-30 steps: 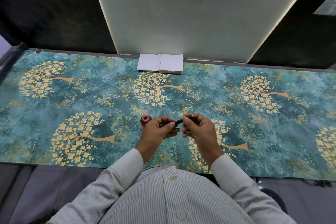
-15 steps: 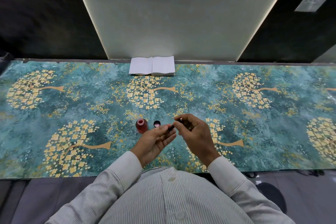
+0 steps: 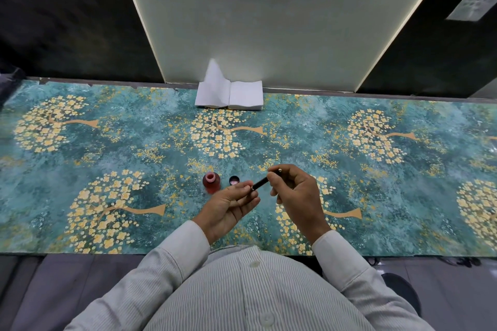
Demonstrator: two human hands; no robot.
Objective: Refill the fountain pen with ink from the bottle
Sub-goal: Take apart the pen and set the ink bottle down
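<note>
Just below the middle of the head view, both hands meet over the desk (image 3: pixel 403 196), which carries a teal cloth printed with gold trees. Right hand (image 3: pixel 295 196) pinches the fountain pen (image 3: pixel 260 183) near its upper end, fingers curled round the dark barrel. Left hand (image 3: pixel 228 204) lies palm up, fingertips touching the pen's lower end; whether they pinch it or merely steady it cannot be told. Ink bottle (image 3: pixel 211 183), small and red, stands uncapped just left of the hands, with its black cap (image 3: pixel 234 180) lying beside it. An open white notebook (image 3: pixel 229 95) sits at the upper centre, against the far edge.

Assessment: the pen appears light, rigid and smooth, so liable to slip; grip is best taken on the barrel, away from the nib. The bottle looks like glass, light and easily tipped, with its mouth open; steadying it at the base is advisable before dipping.
</note>
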